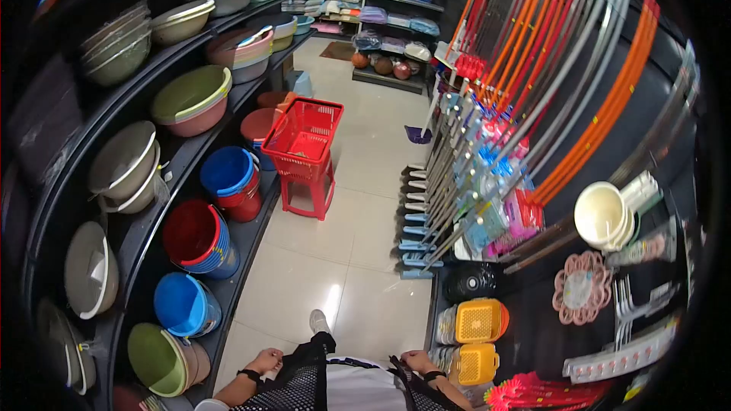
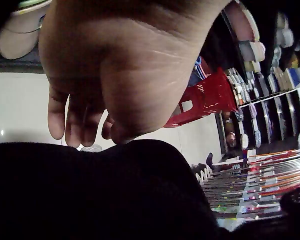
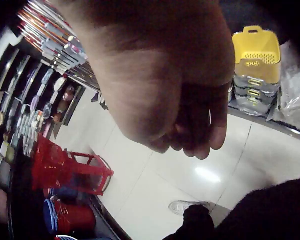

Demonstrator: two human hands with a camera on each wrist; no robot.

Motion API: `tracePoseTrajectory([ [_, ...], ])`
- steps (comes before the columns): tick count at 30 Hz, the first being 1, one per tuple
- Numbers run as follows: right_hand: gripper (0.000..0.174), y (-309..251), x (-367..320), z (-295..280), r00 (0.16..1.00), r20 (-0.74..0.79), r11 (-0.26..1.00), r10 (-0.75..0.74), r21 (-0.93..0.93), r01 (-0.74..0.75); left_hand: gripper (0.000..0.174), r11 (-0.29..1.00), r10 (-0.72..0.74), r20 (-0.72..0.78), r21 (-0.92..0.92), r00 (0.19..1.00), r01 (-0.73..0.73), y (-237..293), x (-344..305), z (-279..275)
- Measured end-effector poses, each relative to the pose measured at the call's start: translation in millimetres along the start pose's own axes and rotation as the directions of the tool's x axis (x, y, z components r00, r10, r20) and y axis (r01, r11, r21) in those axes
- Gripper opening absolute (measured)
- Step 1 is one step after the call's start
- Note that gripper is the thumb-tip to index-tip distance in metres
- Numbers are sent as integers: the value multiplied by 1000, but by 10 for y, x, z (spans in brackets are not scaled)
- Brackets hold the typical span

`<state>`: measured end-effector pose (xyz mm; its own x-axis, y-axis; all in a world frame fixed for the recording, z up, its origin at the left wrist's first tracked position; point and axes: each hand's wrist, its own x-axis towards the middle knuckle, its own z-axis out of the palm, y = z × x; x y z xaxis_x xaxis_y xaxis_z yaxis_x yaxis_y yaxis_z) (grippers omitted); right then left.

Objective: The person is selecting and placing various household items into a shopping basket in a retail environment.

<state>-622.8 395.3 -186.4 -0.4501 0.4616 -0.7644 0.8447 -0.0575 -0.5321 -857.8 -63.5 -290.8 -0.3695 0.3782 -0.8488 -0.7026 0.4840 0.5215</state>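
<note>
My left hand (image 1: 266, 361) hangs beside the dark mesh jacket (image 1: 297, 373), holding nothing. In the left wrist view its fingers (image 2: 76, 122) droop loosely close to dark cloth. On the other side, my right hand (image 1: 417, 361) is likewise bare of any object; the right wrist view shows its fingers (image 3: 217, 131) loosely curled over the floor. Farther up the aisle a red shopping basket (image 1: 302, 144) sits on a red stand (image 1: 308, 192), well apart from both hands. Nearest the right hand are yellow plastic baskets (image 1: 477, 364) on the low shelf.
Shelves on the left hold stacked basins (image 1: 192, 99) and buckets (image 1: 186, 304). Brooms and dustpans (image 1: 426, 221) hang along the right, under orange and red poles (image 1: 601, 137). A pale tiled floor (image 1: 304, 274) runs between them to shelves with balls (image 1: 383, 66) at the far end.
</note>
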Motion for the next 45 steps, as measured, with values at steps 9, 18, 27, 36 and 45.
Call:
tracePoseTrajectory([
  [9,25,-2269,1047,219,990,31,990,-139,-18,140,22,952,303,-148,6,941,-306,2764,307,-1060],
  [18,35,-4844,2324,574,867,94,849,-489,-179,497,23,959,269,-120,-55,956,-277,3559,689,-1366],
  [27,29,-8129,3828,1258,667,229,637,-709,-199,745,24,976,157,-299,-100,941,-195,4619,1104,-1927],
  [36,29,-9552,5022,2023,700,214,523,-681,-527,670,29,923,-9,-406,-354,914,-148,5730,1396,-2163],
  [45,54,-9572,5129,1574,674,-369,722,-640,12,692,35,986,31,-305,-148,952,-80,6152,1660,-2345],
])
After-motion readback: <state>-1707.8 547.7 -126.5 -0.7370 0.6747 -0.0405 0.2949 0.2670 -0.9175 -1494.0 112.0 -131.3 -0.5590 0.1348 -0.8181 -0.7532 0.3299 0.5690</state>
